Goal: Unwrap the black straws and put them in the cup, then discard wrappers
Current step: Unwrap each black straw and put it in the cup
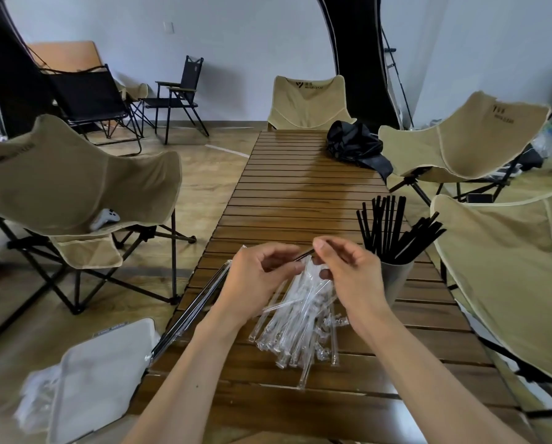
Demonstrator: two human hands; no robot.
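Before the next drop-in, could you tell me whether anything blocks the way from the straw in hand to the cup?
Nothing visible does: the thin black straw pinched by both hands sits just left of the grey cup, bare table between.

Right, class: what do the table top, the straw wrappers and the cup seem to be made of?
Table top: wood or wood-look slats, glossy brown, with grain and light reflections.
Straw wrappers: thin clear plastic film, see-through and shiny.
Cup: pale and matte, probably paper or plastic; the view leaves it open.
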